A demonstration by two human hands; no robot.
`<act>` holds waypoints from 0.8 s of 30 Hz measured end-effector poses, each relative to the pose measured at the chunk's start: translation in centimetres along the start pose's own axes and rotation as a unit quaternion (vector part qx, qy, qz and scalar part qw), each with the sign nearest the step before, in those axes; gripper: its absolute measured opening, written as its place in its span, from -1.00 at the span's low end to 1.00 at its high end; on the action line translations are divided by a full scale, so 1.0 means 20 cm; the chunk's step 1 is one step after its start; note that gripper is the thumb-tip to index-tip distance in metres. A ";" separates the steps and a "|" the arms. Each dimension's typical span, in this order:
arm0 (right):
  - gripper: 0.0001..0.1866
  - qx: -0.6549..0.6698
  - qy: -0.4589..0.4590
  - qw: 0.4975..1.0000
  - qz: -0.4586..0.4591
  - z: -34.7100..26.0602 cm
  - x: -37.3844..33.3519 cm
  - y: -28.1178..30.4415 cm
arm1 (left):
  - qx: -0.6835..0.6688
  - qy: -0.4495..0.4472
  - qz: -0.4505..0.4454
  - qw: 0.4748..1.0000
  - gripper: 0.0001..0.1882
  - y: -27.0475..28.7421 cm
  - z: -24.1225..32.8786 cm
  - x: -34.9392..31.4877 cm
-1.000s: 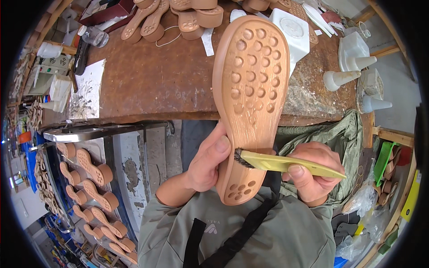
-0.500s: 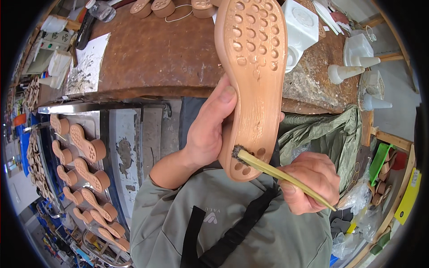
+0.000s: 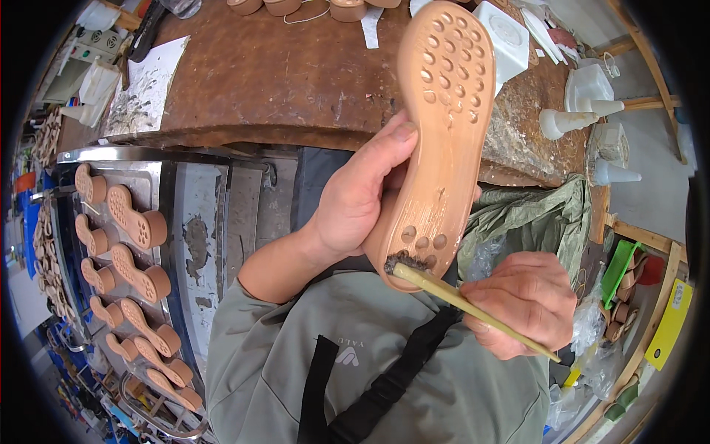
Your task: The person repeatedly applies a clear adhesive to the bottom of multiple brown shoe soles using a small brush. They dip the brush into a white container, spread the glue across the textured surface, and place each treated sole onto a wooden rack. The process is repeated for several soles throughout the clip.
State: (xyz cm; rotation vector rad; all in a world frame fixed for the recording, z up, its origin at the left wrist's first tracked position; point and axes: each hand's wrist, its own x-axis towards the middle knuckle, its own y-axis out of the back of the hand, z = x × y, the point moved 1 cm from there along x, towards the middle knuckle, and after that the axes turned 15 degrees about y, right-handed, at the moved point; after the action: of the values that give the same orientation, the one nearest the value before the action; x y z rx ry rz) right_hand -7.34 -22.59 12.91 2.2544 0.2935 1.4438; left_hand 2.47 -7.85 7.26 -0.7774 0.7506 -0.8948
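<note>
My left hand (image 3: 370,177) grips a tan shoe sole (image 3: 448,148) by its narrow middle, thumb along the left edge. The sole stands tilted with its dimpled underside facing me, toe part up and heel end down. A wet shine covers its lower half. Between the thumb and fingers of my right hand (image 3: 523,305) is a brush (image 3: 473,307) with a yellowish flat handle. Its dark bristles press on the heel end, just below a row of round dimples. The fingers of my left hand behind the sole are mostly hidden.
A brown worktable (image 3: 281,81) spans the far side, with more soles (image 3: 347,9) at its back edge. White plastic container (image 3: 506,44) and nozzle bottles (image 3: 566,122) stand right. At left, a metal tray (image 3: 151,174) carries several soles. Green cloth (image 3: 529,222) hangs below the table.
The sole has shifted right and tilted slightly clockwise in my left hand. The brush tip has moved lower on the heel, toward its end edge.
</note>
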 end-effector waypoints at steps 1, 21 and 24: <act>-0.77 0.008 0.007 1.000 -0.008 0.01 0.00 0.01 | 0.002 0.012 -0.008 1.000 -0.47 0.01 0.00 0.00; -0.91 0.244 0.066 0.948 -0.194 0.22 0.19 0.10 | -0.081 0.248 -0.043 0.964 -0.63 0.03 -0.07 0.01; -0.92 0.268 0.051 0.935 -0.226 0.25 0.21 0.11 | -0.073 0.272 -0.041 0.959 -0.63 0.02 -0.07 0.02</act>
State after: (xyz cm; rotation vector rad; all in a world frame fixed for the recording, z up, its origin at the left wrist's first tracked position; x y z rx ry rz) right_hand -1.06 -24.14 15.60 2.2809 1.2843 1.3340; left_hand 1.66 -8.36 6.18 -0.6984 1.2856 -1.1573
